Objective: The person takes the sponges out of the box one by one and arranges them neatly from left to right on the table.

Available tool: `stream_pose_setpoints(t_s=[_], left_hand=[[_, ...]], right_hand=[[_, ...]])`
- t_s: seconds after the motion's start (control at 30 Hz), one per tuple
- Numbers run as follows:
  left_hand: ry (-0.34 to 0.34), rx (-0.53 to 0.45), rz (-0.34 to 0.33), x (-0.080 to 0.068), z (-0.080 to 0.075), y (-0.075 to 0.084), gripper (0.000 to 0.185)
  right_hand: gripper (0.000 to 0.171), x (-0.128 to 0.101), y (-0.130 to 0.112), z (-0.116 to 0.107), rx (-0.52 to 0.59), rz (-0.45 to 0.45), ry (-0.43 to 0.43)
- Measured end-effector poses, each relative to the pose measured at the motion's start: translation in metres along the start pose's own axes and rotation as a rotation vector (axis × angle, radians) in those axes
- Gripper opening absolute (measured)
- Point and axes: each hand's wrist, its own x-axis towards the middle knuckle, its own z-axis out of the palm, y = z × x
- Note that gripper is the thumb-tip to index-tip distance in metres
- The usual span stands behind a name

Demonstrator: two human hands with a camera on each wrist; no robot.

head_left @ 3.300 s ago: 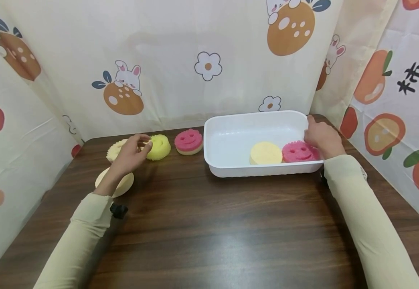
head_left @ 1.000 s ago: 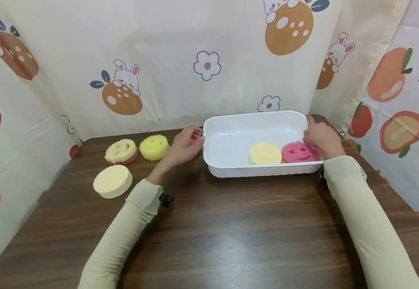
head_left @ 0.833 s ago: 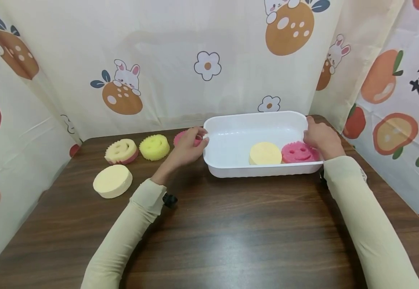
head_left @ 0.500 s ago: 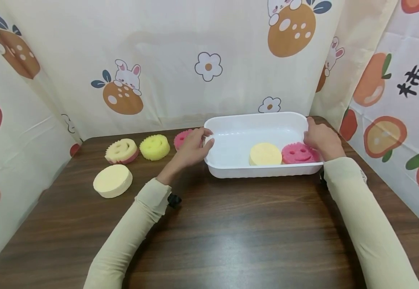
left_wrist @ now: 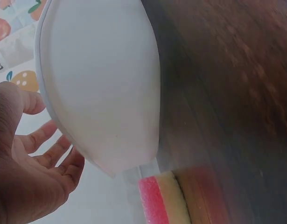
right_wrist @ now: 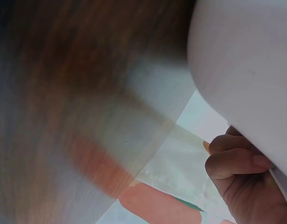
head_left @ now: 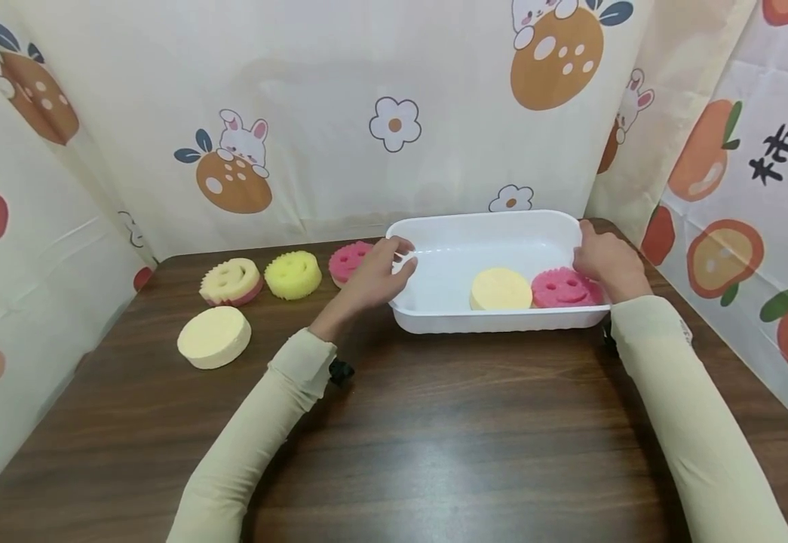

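Observation:
A white plastic tray (head_left: 489, 323) stands at the back right of the table, holding a cream round sponge (head_left: 501, 289) and a pink smiley-face sponge (head_left: 565, 287). My right hand (head_left: 608, 258) grips its right end; in the right wrist view, curled fingers (right_wrist: 234, 163) press against the rim. Over the left rim is my left hand (head_left: 381, 273), thumb and fingers apart with nothing between them. The left wrist view has its fingertips (left_wrist: 46, 132) right at the tray's edge. Behind that hand, a second pink smiley sponge (head_left: 348, 260) is partly hidden.
Left of the tray, a yellow smiley sponge (head_left: 292, 275) and a cream-and-pink smiley sponge (head_left: 231, 281) lie on the brown wooden table (head_left: 434, 437). In front of them is a plain cream round sponge (head_left: 214, 337). Printed curtains (head_left: 326, 98) enclose the back and sides.
My left hand has moved rightward from above the yellow sponge, past the pink sponge, to the tray's left rim. My right hand keeps its grip; tray and sponges look unmoved.

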Motion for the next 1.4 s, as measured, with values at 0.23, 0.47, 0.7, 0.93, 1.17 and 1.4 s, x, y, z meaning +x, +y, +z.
stream_pose_setpoints(t_s=[0.23,0.47,0.7,0.93,1.17,1.4], left_hand=[[-0.028,0.018,-0.004,0.004,0.012,0.007,0.038],[-0.055,0.051,0.009,0.009,0.021,0.015,0.038],[-0.066,0.069,0.039,0.013,0.028,0.021,0.037],[-0.073,0.056,0.081,0.017,0.034,0.026,0.037],[-0.079,0.062,0.086,0.020,0.041,0.028,0.037],[-0.078,0.056,0.085,0.022,0.046,0.028,0.037]], right_hand=[[0.075,0.000,0.001,0.004,0.001,-0.007,0.004],[0.074,0.000,0.001,0.005,-0.005,-0.022,0.003],[0.073,0.001,0.002,0.001,-0.021,-0.037,0.012],[0.069,0.000,0.002,0.000,-0.029,-0.054,0.035],[0.068,0.000,0.001,0.002,-0.030,-0.056,0.038],[0.068,-0.001,0.001,0.003,-0.023,-0.042,0.039]])
